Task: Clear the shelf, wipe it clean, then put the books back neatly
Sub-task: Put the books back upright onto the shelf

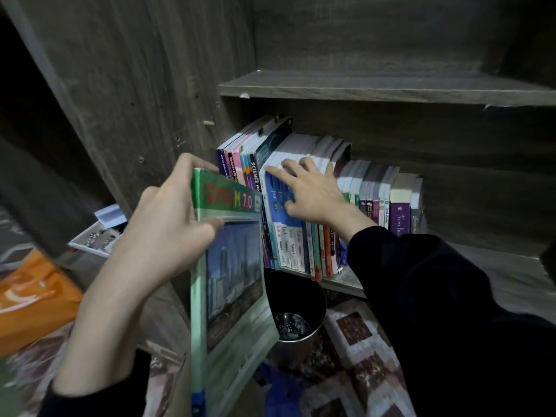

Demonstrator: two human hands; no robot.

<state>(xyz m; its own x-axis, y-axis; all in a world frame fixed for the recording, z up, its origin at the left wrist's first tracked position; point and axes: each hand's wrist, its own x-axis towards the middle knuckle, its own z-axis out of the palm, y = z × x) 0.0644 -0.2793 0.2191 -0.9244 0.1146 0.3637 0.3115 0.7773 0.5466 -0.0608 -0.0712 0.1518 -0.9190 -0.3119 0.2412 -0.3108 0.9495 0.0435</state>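
1. Gripping a green book (231, 281) in the left hand (162, 233): thumb pressed across the front cover, fingers curled over the top edge. Held upright and tilted, close in, out in front of the shelf (349, 281) and not on it.
2. Down below, on a patterned rug (361, 335): a blue thing (282, 392), too blurred to name, just under the book's lower edge.
3. Beside that, a dark bin (313, 299), standing under the shelf's front edge, with something shiny inside.
4. Off to the left on the floor: an orange bag (33, 296), and past it a white box (99, 233) holding small metal bits.
5. Reaching forward with the right hand (313, 191) from a black sleeve (436, 296): fingers spread wide and laid on the top edges of the books (376, 203), thumb against the blue spines, nothing clasped.
6. Standing upright in a row on the shelf, spines outward: taller books at the left against the side wall, shorter ones toward the right.
7. Furthest up and back: an upper shelf (391, 88), with a chipped front edge.
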